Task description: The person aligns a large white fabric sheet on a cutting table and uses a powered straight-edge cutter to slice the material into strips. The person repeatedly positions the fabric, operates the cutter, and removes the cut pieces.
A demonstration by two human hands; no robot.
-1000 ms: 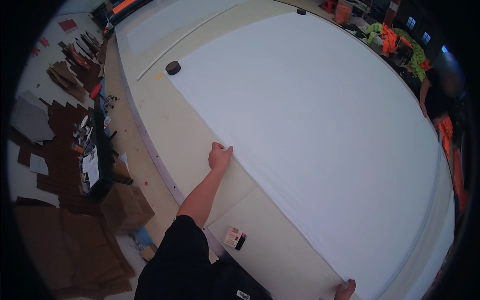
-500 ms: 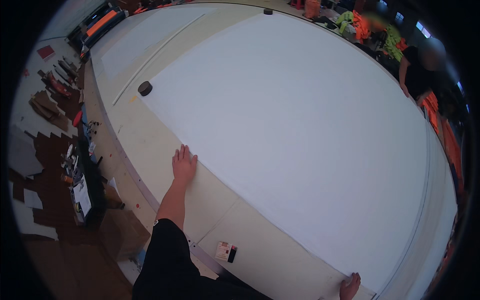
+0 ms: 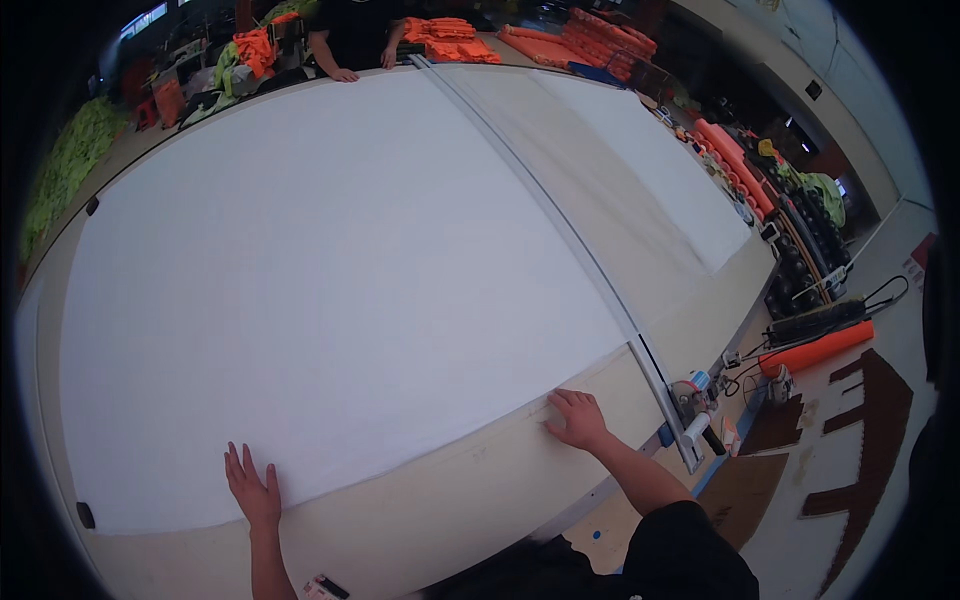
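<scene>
cloth [image 3: 320, 270] lies flat across the table [image 3: 440, 520], near edge toward you, right end along the rail [image 3: 540, 195], dark weights [image 3: 86, 515] at its left corners. your left hand [image 3: 253, 488] is spread wide over the near edge, fingers on the cloth side; can't tell if it's pressing. your right hand [image 3: 580, 420] is palm down, fingers a bit apart, tips at the edge, nothing seen in its grasp. reads as thin, light, soft: likely slides and wrinkles easily, won't take a push. best hold: near edge, hands well apart, even tension. avoid shoving from the middle.
</scene>
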